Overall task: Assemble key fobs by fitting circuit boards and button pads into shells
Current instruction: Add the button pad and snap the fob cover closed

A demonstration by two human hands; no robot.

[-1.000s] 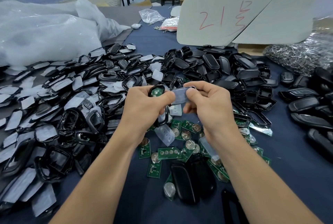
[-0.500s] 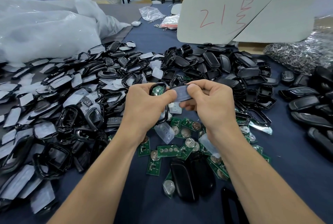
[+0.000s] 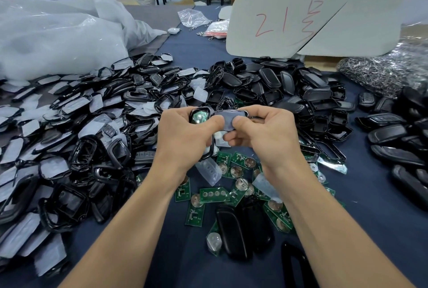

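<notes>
Looking down from the head view. Gripping a black shell (image 3: 201, 109) in the left hand (image 3: 185, 136), fingers curled round it, thumb pressed across its right edge. Showing a circuit board (image 3: 198, 118) already seated at the shell's upper end.

Pinching a greyish, see-through button pad (image 3: 228, 119) in the right hand (image 3: 266, 136): thumb on top, forefinger hooked over the far edge, other fingers folded beneath. Held up above the blue table (image 3: 370, 229), touching each other between the two thumbs.

Lying left to right, long axis running straight from the right fingers toward the shell's open face. Left end over the shell's edge, by the look of it.

Calling next, probably, for a slide leftward and a thumb press to seat it. Nearer the pad: the right hand, no question.

Spread underneath: loose circuit boards (image 3: 214, 195), empty shells (image 3: 81, 148) heaped to the left, back covers (image 3: 273, 79) heaped beyond.
</notes>
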